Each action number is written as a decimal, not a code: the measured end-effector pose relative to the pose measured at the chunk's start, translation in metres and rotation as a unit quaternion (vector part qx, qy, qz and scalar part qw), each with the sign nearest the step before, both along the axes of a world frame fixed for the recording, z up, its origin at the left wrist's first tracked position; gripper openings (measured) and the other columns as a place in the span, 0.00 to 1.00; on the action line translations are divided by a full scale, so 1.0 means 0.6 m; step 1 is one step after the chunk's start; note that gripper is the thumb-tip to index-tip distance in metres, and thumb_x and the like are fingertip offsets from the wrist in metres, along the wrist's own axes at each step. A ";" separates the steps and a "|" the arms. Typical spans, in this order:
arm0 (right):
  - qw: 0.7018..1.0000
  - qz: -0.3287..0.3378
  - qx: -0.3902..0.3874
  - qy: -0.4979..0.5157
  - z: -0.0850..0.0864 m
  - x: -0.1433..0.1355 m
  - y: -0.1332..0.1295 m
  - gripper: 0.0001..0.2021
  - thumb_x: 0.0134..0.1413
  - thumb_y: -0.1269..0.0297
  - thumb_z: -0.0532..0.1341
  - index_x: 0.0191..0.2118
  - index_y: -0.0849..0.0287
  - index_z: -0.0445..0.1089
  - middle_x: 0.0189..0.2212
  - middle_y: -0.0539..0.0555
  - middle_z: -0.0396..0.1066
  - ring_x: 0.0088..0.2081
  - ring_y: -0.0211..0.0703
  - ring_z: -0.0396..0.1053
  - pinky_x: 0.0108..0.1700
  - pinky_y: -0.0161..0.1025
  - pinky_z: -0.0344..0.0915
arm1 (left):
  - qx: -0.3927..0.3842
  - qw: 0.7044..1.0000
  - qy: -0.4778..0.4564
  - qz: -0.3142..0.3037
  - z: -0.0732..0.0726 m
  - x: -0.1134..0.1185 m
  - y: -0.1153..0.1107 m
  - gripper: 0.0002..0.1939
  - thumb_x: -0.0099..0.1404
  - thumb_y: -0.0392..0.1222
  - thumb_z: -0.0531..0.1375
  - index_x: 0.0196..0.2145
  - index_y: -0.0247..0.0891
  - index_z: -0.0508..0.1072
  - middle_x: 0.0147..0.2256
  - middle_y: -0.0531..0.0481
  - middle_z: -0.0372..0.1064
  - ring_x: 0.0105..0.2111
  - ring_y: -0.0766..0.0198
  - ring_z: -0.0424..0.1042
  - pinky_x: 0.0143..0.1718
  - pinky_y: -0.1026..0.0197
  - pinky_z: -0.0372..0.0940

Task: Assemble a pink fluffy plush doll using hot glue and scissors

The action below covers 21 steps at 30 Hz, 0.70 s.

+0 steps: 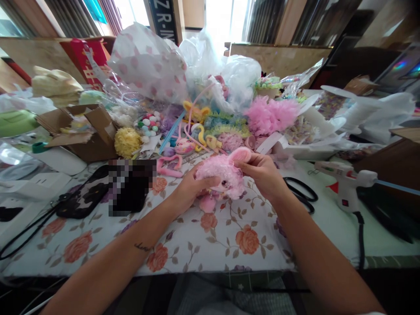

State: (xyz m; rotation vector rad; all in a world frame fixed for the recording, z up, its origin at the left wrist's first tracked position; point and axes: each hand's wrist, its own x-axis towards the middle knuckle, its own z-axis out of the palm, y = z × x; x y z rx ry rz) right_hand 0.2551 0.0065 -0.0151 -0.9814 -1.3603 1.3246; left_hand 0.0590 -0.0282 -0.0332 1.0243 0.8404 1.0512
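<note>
A fluffy pink plush doll (215, 168) with a dark eye is held above the flowered tablecloth, in the middle of the head view. My left hand (193, 186) wraps round its left side, the thumb lying across the front of its head. At the top right of the head, my right hand (259, 168) pinches a pink ear (241, 155) between thumb and fingers. Whether the ear is fixed to the head I cannot tell. Black-handled scissors (302, 190) lie just right of my right wrist.
A white glue gun (349, 181) with its cord stands at the right. Phones (87, 192) lie on the left, near a cardboard box (83, 135). Behind the doll are a yellow pompom (127, 142), pink fluff (272, 114), pipe cleaners and plastic bags (147, 65). The table's front edge runs below.
</note>
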 end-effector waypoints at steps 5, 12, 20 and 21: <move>0.999 0.023 -0.026 0.037 0.007 -0.004 -0.006 0.10 0.43 0.58 0.70 0.27 0.60 0.77 0.21 0.49 0.70 0.23 0.32 0.62 0.25 0.31 0.59 | -0.034 0.998 -0.029 -0.046 0.005 -0.009 -0.004 0.18 0.55 0.47 0.68 0.43 0.37 0.76 0.34 0.46 0.75 0.29 0.61 0.74 0.30 0.62 0.69; 0.998 0.031 -0.054 0.002 0.006 -0.008 0.009 0.10 0.43 0.60 0.69 0.23 0.62 0.73 0.17 0.46 0.64 0.19 0.29 0.56 0.20 0.30 0.50 | -0.080 0.994 0.013 -0.073 0.006 -0.018 0.003 0.20 0.56 0.48 0.67 0.44 0.35 0.75 0.38 0.45 0.76 0.34 0.60 0.74 0.36 0.60 0.70; 0.980 0.107 0.012 -0.167 -0.001 -0.011 0.097 0.12 0.40 0.56 0.69 0.25 0.62 0.76 0.17 0.48 0.64 0.18 0.31 0.55 0.21 0.33 0.53 | 0.172 0.921 0.328 0.122 -0.011 -0.043 0.052 0.46 0.43 0.51 0.73 0.59 0.43 0.63 0.59 0.43 0.62 0.59 0.45 0.62 0.57 0.48 0.60; 0.976 0.108 0.032 -0.185 0.002 -0.011 0.100 0.12 0.41 0.57 0.68 0.26 0.62 0.76 0.17 0.48 0.65 0.18 0.31 0.55 0.21 0.33 0.53 | 0.186 0.913 0.344 0.118 -0.016 -0.047 0.056 0.46 0.43 0.52 0.73 0.59 0.43 0.63 0.60 0.43 0.62 0.60 0.45 0.61 0.58 0.47 0.59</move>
